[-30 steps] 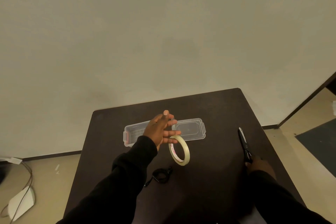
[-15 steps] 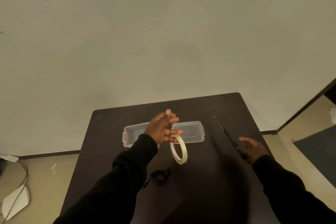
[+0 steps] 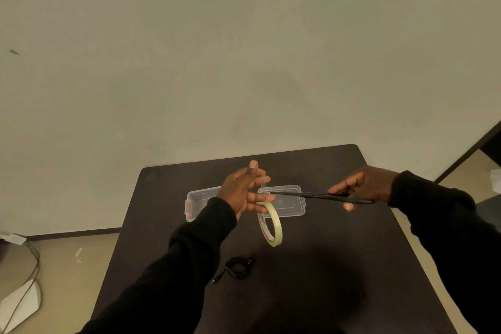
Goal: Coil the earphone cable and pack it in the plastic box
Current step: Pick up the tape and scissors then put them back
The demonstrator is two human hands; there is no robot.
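Now, worktop: dark brown square worktop (image 3: pixel 339 266) set against a pale wall, its far edge touching the wall.
Left hand: left hand (image 3: pixel 241 192) raised above the middle of the worktop, fingers spread and mostly straight; a cream roll of masking tape (image 3: pixel 270 224) hangs from the lower fingers, and a short strip of tape stretches up from the roll between the fingers.
Right hand: right hand (image 3: pixel 363 184) raised toward the right edge, closed around the handles of long black scissors (image 3: pixel 320 195); the blades point left, their tip just beside the tape strip at the left hand's fingers. Whether the blades are parted I cannot tell.
Earphone cable: black earphone cable (image 3: pixel 238 267), wound into a small coil, lies on the worktop nearer the front edge, below the tape roll, with its plug end trailing toward the left.
Plastic box: clear rectangular plastic box (image 3: pixel 195 199) with a red latch at its left end sits toward the far edge, its clear lid (image 3: pixel 290 202) lying open beside it on the right; the left hand hides part of both.
Sleeves: both arms are in black sleeves.
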